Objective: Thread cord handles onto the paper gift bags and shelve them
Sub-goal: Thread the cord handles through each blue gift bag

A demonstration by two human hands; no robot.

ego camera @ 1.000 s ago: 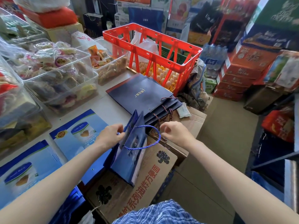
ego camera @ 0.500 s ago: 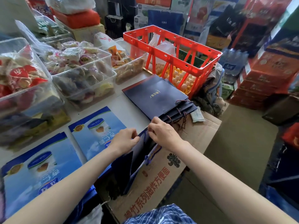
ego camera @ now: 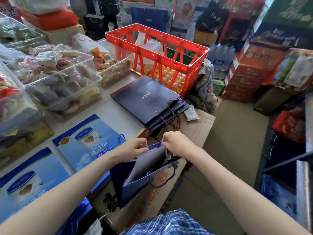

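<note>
The blue gift bag [ego camera: 144,175] stands open-mouthed over a cardboard box [ego camera: 169,197], held at its far top edge by both hands. The left hand [ego camera: 131,150] pinches the rim on one side, and the right hand [ego camera: 176,144] pinches it just beside, fingers curled on the paper. A blue cord handle [ego camera: 166,178] loops from the near panel. Beyond lie a stack of dark bags [ego camera: 149,100] and a red crate [ego camera: 157,53].
</note>
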